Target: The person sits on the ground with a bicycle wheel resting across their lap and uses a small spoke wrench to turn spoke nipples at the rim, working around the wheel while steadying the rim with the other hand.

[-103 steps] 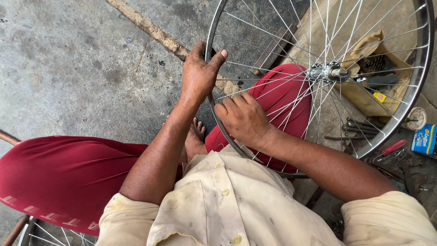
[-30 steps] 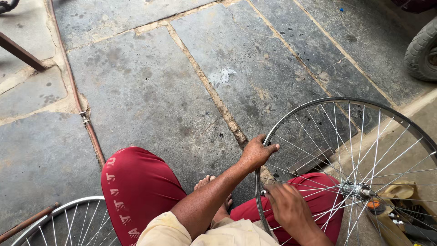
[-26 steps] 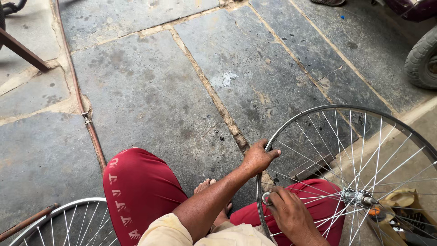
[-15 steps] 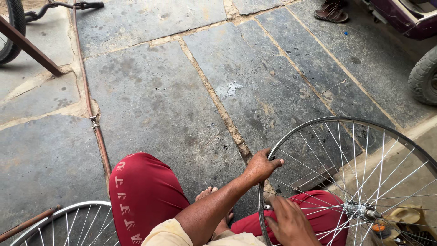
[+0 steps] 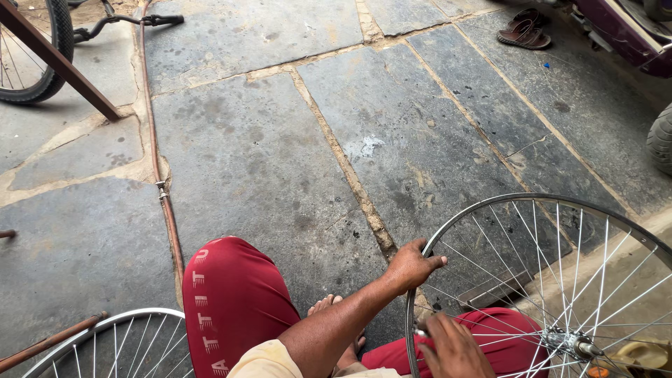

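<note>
- A floor of grey stone slabs with sandy joints lies ahead of the hands; a thin rusty pipe runs across it off to the left.
- The bicycle wheel stands upright just right of the knees: bare silver rim, thin spokes, hub low at the right, no tyre.
- The left hand curls over the rim's upper left arc, fingers closed around it.
- The right hand sits just below, fingers bent among the spokes; what it pinches is hard to make out.
- The picture's edge cuts off the wheel's lower part and the right hand's wrist.
</note>
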`<move>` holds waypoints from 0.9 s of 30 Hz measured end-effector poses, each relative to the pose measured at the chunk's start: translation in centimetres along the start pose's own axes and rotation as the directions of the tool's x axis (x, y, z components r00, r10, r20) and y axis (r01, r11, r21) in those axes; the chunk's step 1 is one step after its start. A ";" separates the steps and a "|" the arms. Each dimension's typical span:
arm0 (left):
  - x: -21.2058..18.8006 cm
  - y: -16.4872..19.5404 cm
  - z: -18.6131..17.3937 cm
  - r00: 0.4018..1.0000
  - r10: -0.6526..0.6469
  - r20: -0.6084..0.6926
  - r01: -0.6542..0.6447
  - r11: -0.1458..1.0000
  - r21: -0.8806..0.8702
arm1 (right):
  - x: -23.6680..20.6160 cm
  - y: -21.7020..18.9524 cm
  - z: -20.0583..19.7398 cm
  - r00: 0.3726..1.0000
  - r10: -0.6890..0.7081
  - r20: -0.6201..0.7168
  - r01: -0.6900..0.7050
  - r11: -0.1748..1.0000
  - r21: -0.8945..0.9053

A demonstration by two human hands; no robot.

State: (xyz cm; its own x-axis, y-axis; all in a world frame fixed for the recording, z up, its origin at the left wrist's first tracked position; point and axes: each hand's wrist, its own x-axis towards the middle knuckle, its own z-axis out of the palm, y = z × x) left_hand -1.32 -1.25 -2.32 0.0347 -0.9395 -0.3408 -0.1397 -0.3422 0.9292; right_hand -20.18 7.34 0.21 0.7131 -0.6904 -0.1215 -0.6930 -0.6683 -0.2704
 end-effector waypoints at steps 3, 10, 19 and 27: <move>0.1 0.1 0.1 1.000 0.008 0.002 -0.008 0.999 0.041 | 0.0 0.5 0.0 0.985 0.133 0.112 -0.136 0.990 0.026; 0.2 0.0 0.2 0.997 0.063 -0.040 -0.062 0.997 0.038 | 1.8 2.3 2.4 0.899 0.244 0.364 -0.177 0.962 -0.208; 0.6 -0.2 0.4 0.995 0.084 -0.050 -0.081 0.995 0.060 | 0.3 3.7 3.5 0.968 0.203 0.151 -0.207 0.978 0.011; 0.0 0.1 -0.1 0.998 -0.056 -0.026 0.056 0.998 0.009 | 1.4 0.2 -0.8 0.984 0.069 0.163 -0.089 0.989 0.119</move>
State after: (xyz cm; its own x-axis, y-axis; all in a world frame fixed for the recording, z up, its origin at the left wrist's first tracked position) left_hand -1.25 -1.28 -2.22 0.0677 -0.9190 -0.3885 -0.1464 -0.3943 0.9072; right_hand -19.44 6.02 0.75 0.6715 -0.6804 -0.2936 -0.7361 -0.5667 -0.3702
